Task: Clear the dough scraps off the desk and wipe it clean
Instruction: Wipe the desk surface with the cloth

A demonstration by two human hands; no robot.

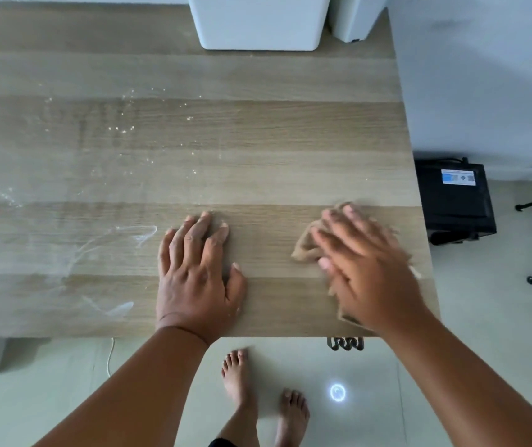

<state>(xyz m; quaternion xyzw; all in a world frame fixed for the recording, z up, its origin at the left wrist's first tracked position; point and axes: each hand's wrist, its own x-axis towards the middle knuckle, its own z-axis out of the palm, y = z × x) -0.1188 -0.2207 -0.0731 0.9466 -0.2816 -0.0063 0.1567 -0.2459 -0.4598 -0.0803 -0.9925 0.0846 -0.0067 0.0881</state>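
Head view: my right hand lies flat with fingers straight, its grip spread, pressing a tan cloth onto the table near its right edge. My left hand rests palm-down, fingers spread, beside it. White flour smears and specks lie further left.

I note pale tiled floor, glossy, round light reflection on it. White wall at right. Wood-grain table fills view. Two white bins beyond its far edge. Black box with blue label on floor by wall. Thin white cable hangs below table's near edge.
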